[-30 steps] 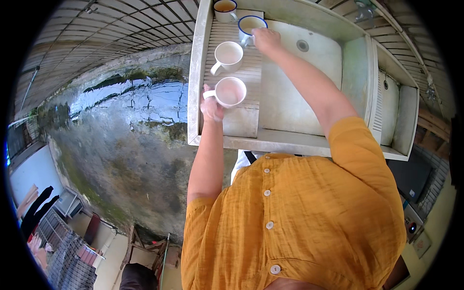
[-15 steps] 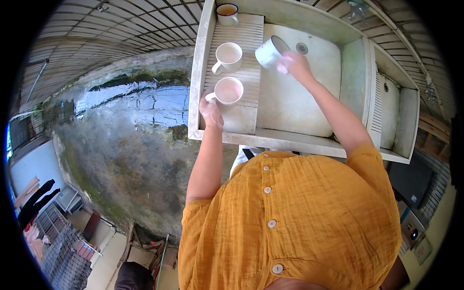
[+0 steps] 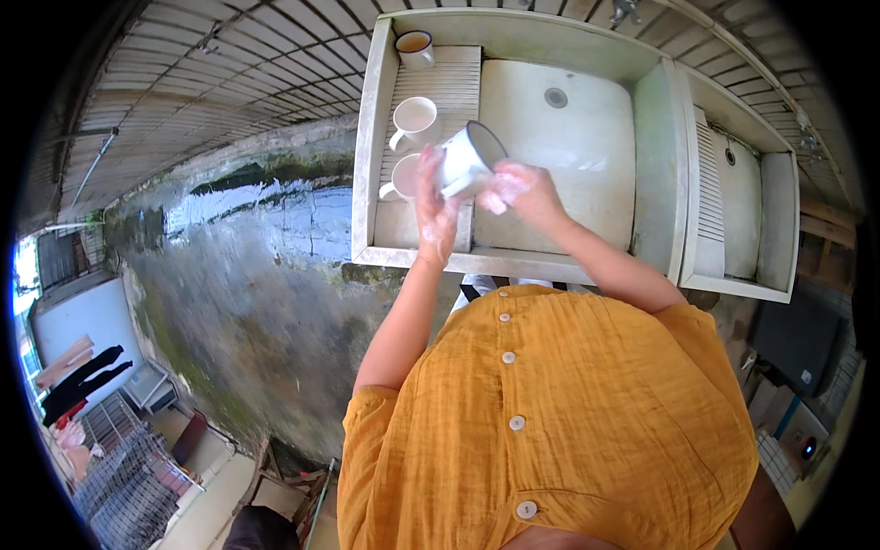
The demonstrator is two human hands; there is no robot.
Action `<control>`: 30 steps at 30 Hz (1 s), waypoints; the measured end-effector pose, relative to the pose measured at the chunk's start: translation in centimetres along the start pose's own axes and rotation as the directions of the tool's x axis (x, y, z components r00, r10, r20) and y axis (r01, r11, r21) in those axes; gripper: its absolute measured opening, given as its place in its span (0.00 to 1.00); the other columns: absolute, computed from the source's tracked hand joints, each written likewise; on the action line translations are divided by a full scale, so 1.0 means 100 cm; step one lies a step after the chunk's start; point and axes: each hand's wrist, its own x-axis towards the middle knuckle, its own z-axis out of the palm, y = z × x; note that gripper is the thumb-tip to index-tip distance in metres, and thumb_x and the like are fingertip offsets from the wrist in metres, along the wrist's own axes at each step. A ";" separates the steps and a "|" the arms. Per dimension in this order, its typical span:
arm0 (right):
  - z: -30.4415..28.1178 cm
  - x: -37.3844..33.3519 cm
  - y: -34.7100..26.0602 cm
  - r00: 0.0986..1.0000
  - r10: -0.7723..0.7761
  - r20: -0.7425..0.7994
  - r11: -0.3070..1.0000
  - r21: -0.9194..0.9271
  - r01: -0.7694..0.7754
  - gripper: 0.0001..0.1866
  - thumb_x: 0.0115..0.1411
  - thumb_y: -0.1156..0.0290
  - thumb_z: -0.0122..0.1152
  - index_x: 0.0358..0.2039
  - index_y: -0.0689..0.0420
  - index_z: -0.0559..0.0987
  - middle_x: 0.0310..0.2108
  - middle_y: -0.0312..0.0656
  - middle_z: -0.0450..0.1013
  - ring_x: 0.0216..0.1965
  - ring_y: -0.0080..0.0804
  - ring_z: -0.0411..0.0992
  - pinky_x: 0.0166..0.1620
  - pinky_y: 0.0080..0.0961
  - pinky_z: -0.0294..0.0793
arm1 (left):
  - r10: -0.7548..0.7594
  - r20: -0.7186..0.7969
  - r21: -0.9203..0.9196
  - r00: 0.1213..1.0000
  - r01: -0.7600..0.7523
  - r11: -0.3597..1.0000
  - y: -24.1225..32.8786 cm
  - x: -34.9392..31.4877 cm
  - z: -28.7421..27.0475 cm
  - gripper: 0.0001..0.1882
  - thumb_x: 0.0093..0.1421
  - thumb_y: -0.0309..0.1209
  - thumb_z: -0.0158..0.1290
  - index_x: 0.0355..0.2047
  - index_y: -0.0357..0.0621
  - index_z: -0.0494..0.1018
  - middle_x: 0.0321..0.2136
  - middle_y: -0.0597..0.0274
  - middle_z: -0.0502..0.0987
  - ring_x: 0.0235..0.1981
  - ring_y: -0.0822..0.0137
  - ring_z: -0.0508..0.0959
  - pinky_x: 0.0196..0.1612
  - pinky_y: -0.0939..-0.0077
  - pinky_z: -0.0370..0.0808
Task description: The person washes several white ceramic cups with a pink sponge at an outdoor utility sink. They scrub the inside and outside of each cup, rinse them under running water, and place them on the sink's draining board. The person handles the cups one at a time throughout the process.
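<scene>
A white enamel mug with a dark rim is tilted above the divide between ribbed board and basin, its mouth toward the upper right. My left hand, wet with suds, supports it along its left side. At the mug's lower right, my right hand is closed around a soapy, pinkish-white wad; its exact kind is blurred. Behind my left fingers stands a white cup, partly hidden. Just beyond it is another white cup, its handle toward me.
A dark-rimmed mug with brown liquid stands in the far left corner of the ribbed board. The stone sink has a round drain and raised walls. A smaller basin adjoins on the right. Wet concrete floor lies left.
My right hand has brought the dark-rimmed mug left and nearer to me. My left hand has let go of the near cup and moved over to that mug. The view has shifted slightly.
</scene>
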 end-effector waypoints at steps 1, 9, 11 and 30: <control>0.001 -0.002 -0.009 1.000 0.002 0.003 1.000 -0.028 -0.002 0.13 0.52 0.68 0.62 0.37 0.61 0.80 0.32 0.45 0.78 0.32 0.31 0.77 0.38 0.25 0.73 | 0.034 -0.022 0.052 0.999 -0.033 0.998 -0.008 0.003 0.002 0.31 0.55 0.33 0.49 0.59 0.40 0.58 0.60 0.54 0.59 0.65 0.58 0.52 0.65 0.64 0.50; -0.029 -0.009 -0.029 0.988 -0.014 -0.156 0.929 0.362 0.071 0.11 0.55 0.71 0.62 0.36 0.60 0.73 0.30 0.43 0.73 0.31 0.27 0.73 0.37 0.25 0.72 | -0.486 -0.114 -0.563 0.866 0.347 0.750 -0.023 0.022 -0.004 0.33 0.67 0.54 0.26 0.50 0.38 0.66 0.45 0.56 0.74 0.46 0.63 0.74 0.51 0.68 0.72; -0.030 -0.003 -0.033 0.930 -0.239 -0.280 0.967 0.016 0.254 0.10 0.54 0.70 0.61 0.34 0.58 0.71 0.34 0.45 0.68 0.32 0.37 0.72 0.37 0.30 0.73 | -0.408 -0.054 -0.533 0.912 0.319 0.784 -0.030 0.018 -0.011 0.32 0.67 0.54 0.28 0.49 0.38 0.66 0.44 0.57 0.74 0.45 0.64 0.75 0.50 0.68 0.73; 0.001 -0.004 -0.055 0.800 -0.466 0.378 0.764 -0.284 0.579 0.06 0.50 0.77 0.53 0.28 0.60 0.77 0.34 0.51 0.70 0.36 0.47 0.72 0.40 0.41 0.70 | -0.240 -0.172 -0.069 0.956 0.231 0.971 0.053 0.049 0.009 0.31 0.66 0.52 0.40 0.28 0.32 0.76 0.29 0.57 0.78 0.29 0.68 0.76 0.35 0.72 0.75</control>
